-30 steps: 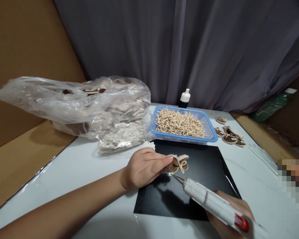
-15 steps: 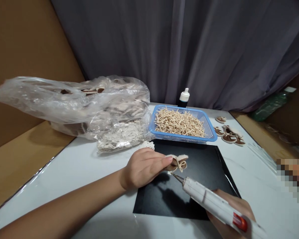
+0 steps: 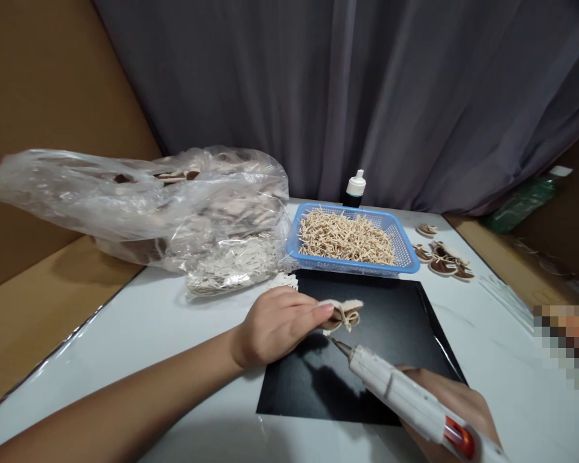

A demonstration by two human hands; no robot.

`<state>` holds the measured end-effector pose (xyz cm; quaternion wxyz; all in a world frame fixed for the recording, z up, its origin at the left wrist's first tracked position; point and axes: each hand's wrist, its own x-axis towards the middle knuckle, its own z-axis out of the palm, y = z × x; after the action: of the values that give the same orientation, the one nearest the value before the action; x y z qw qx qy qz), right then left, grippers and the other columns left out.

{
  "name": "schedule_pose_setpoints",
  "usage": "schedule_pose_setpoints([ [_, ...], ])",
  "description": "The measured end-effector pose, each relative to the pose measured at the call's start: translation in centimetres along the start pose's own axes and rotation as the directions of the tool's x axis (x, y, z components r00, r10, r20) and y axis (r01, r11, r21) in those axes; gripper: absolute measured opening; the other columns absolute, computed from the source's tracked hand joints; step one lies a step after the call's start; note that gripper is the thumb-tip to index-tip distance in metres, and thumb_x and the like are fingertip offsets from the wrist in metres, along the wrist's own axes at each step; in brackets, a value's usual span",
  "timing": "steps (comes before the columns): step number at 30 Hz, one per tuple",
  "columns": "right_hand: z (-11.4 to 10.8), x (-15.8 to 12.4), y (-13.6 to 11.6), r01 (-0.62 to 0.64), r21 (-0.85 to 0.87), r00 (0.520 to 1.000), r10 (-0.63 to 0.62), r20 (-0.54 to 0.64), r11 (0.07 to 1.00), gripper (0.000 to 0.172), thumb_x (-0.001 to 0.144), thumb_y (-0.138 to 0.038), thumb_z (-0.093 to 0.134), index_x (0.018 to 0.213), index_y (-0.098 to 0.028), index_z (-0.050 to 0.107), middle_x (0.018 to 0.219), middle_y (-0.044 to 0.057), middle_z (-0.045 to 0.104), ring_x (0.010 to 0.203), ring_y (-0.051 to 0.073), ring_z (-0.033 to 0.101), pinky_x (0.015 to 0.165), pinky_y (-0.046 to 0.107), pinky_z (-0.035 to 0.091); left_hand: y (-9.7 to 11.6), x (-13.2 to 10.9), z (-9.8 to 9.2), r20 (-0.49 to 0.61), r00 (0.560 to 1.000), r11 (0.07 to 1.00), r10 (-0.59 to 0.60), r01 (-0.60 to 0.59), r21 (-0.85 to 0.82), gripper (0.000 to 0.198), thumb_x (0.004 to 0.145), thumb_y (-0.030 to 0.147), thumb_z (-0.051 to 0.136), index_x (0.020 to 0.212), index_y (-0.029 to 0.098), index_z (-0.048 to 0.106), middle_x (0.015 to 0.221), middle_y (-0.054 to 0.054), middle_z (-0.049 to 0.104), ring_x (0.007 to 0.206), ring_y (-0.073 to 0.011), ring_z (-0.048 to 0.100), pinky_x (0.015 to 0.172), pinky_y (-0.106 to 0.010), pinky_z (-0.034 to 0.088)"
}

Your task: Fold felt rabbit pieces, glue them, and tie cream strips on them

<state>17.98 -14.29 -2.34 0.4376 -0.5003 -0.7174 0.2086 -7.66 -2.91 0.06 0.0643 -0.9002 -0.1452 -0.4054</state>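
My left hand (image 3: 280, 325) is closed around a small brown shoe-like piece (image 3: 340, 313) with pale fuzzy lining and a cream cord bow on its front. It is held just above a black mat (image 3: 386, 347). In my right hand (image 3: 451, 405) is a white hot glue gun (image 3: 400, 392), gripped from behind, so my fingers are partly hidden by its body. Its metal nozzle points up and left, close under the piece and beside a small white bit below it. Whether the nozzle touches is hard to tell.
Behind the mat stands a blue basket (image 3: 357, 267) full of short cream cord pieces, with a white-capped bottle (image 3: 354, 186) beyond. Clear plastic bags (image 3: 197, 199) fill the back left. Several brown pieces (image 3: 444, 265) lie at right, near thin clear sticks (image 3: 504, 299). A green bottle (image 3: 528, 199) is farther right.
The glue gun and my right hand have shifted slightly left. My left hand and the small piece have barely moved.
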Motion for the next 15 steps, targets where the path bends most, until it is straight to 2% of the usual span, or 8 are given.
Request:
schedule_pose_setpoints([
  [3, 0.08, 0.04, -0.09, 0.015, 0.039, 1.0, -0.015, 0.001, 0.999, 0.025, 0.085, -0.039, 0.045, 0.079, -0.019, 0.061, 0.073, 0.006, 0.068, 0.056, 0.015, 0.063, 0.051, 0.02, 0.048, -0.01, -0.16, 0.07, 0.018, 1.0, 1.0, -0.01, 0.01, 0.002, 0.047, 0.084, 0.013, 0.052, 0.129, 0.015, 0.04, 0.087, -0.007, 0.072, 0.084, -0.0147, 0.065, 0.067, -0.025, 0.047],
  [10, -0.13, 0.14, -0.56, -0.039, 0.034, 0.999, 0.039, 0.008, 0.999, 0.025, 0.084, -0.039, 0.048, 0.077, -0.019, 0.063, 0.07, 0.006, 0.067, 0.055, 0.015, 0.062, 0.049, 0.019, 0.047, 0.02, -0.3, 0.1, 0.005, 1.0, 1.0, -0.004, 0.004, -0.009, 0.049, 0.083, 0.012, 0.053, 0.13, 0.014, 0.04, 0.086, -0.007, 0.072, 0.083, -0.0151, 0.065, 0.067, -0.025, 0.048],
  [15, -0.25, 0.22, -0.48, -0.032, 0.042, 0.999, 0.031, 0.034, 0.999, 0.019, 0.084, -0.033, 0.05, 0.078, -0.02, 0.062, 0.07, 0.005, 0.067, 0.054, 0.014, 0.062, 0.05, 0.019, 0.048, 0.02, -0.08, 0.08, -0.008, 1.0, 1.0, 0.006, -0.006, -0.023, 0.053, 0.081, 0.011, 0.055, 0.131, 0.014, 0.038, 0.086, -0.006, 0.071, 0.082, -0.015, 0.064, 0.066, -0.026, 0.048],
])
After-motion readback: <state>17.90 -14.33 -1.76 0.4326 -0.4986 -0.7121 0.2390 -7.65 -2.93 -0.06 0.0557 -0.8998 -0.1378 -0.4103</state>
